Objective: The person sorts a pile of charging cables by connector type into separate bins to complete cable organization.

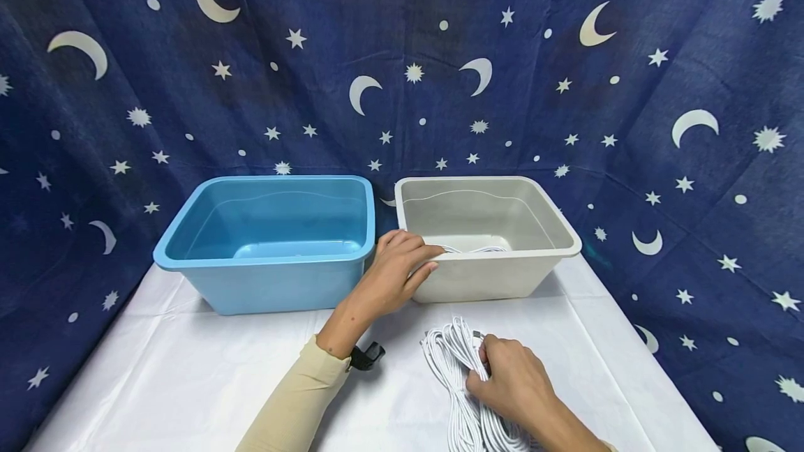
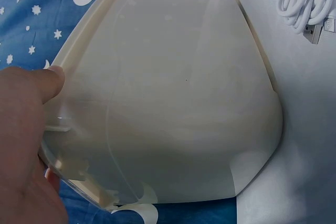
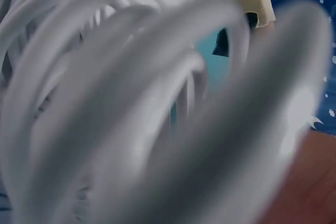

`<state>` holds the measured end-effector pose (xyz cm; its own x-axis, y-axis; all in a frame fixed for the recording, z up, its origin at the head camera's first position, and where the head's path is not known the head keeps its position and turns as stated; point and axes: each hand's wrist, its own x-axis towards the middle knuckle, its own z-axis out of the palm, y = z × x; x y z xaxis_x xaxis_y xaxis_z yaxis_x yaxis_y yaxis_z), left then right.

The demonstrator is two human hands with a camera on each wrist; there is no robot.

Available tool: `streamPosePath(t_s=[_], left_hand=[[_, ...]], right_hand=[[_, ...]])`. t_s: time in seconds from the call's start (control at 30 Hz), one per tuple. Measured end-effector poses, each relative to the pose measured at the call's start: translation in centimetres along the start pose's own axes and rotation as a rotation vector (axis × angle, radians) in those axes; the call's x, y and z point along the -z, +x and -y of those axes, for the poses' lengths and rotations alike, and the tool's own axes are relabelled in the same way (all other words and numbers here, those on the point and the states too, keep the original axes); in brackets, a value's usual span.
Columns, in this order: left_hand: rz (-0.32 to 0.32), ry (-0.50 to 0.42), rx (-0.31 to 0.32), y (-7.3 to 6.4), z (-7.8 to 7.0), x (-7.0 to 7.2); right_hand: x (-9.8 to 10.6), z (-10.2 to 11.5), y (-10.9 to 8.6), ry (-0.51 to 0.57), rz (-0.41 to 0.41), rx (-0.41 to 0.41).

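Note:
My left hand [image 1: 392,272] grips the left front corner of the light grey bin [image 1: 484,277]. In the left wrist view its thumb lies over the bin's rim [image 2: 79,51]. White coiled cables [image 1: 442,361] lie in a pile on the table in front of that bin. My right hand [image 1: 518,379] holds a bundle of these cables, with thumb and fingers around it. Close up in the right wrist view, blurred cable loops [image 3: 105,93] hide most of this hand. A bit of white cable [image 1: 493,250] shows inside the grey bin; its front wall hides the rest.
A blue bin [image 1: 264,288] stands to the left of the grey one. Both are on a white-covered table [image 1: 207,368]. A dark blue curtain [image 1: 414,33] with moons and stars hangs behind and along the sides. Metal plugs [image 2: 313,33] show among the cables.

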<state>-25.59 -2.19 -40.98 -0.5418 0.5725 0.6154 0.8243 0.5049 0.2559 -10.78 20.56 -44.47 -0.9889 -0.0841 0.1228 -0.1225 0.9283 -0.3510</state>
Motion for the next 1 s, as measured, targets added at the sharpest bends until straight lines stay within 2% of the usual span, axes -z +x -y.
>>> streamPosePath(t_s=[0.2,0.47,0.57,0.73,1.0], left_hand=[[0.001,0.004,-0.001,0.0,0.0,0.0],[-0.001,0.002,-0.004,0.0,0.1,-0.1],[0.000,0.001,-0.004,0.0,0.0,-0.1],[-0.004,-0.004,-0.007,0.0,-0.1,0.0],[-0.026,0.001,-0.026,0.0,0.0,0.0]], right_hand=[[0.8,0.0,0.0,-0.007,-0.014,0.016],[2.1,-0.4,0.1,-0.022,-0.084,0.051],[2.4,-0.8,0.1,-0.022,-0.140,0.101],[2.9,-1.3,0.3,-0.045,-0.250,0.233],[3.9,-1.3,0.5,-0.057,-0.289,0.292]])
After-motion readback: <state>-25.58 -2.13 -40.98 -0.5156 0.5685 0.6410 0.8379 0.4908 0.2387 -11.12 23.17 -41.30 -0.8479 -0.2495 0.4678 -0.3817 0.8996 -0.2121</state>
